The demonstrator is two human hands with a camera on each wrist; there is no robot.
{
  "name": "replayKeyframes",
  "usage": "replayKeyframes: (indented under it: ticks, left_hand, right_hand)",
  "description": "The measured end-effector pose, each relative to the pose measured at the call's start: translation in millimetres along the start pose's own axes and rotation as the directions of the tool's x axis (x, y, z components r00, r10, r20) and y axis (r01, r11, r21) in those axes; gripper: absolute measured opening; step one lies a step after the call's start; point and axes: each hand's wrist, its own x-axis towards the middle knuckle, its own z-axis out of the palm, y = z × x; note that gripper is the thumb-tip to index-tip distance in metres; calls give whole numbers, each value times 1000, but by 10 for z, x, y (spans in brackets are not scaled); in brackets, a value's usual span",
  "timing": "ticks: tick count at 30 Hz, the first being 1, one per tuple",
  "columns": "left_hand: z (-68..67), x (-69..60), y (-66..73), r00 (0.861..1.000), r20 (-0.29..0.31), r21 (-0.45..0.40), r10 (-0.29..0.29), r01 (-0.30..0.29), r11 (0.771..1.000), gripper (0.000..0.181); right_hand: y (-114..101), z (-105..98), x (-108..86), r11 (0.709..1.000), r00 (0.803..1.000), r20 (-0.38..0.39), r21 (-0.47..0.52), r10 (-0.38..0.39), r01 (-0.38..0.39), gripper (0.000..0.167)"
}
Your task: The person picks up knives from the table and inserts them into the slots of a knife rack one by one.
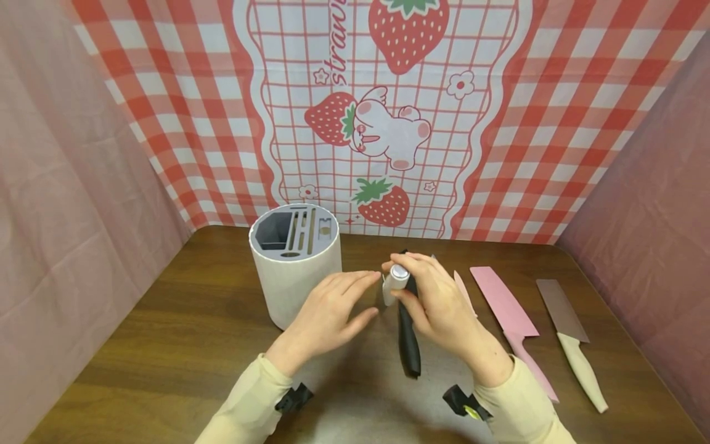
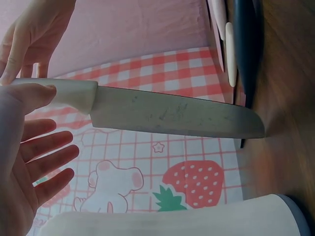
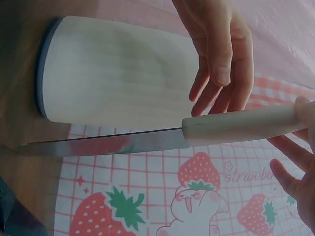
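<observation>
A knife with a white handle (image 3: pixel 236 124) and a broad steel blade (image 2: pixel 172 113) hangs upright, point down, just above or on the table; I cannot tell whether its tip touches. My right hand (image 1: pixel 446 302) pinches the upper end of that handle between thumb and fingers. To the left of the handle is my left hand (image 1: pixel 333 302), fingers extended and thumb apart, holding nothing. Behind the left hand stands a white round knife block (image 1: pixel 294 290) with a grey slotted top. A black handle (image 1: pixel 409 345) lies on the table below the held knife.
To the right on the wooden table (image 1: pixel 183 345) lie a small pink knife (image 1: pixel 465 293), a pink cleaver (image 1: pixel 503 302) and a cream-handled cleaver (image 1: pixel 579 364). A red checked strawberry cloth (image 1: pixel 383 123) hangs behind; pink curtains (image 1: pixel 72 154) flank the table.
</observation>
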Motion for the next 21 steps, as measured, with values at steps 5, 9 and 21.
replayKeyframes:
  ticks: [5, 9, 21]
  left_hand:
    - [1, 35, 27, 999, -41, -1, 8, -8, 1000, 51]
    - [8, 65, 49, 998, -66, -5, 13, -13, 1000, 50]
    - [37, 97, 73, 991, -136, -44, -10, 4, 999, 43]
  right_hand:
    - [-13, 17, 37, 999, 1000, -28, 32, 2, -1, 41]
    - [-18, 30, 49, 999, 999, -45, 37, 7, -5, 41]
    - [-42, 46, 88, 999, 997, -61, 5, 41, -41, 44]
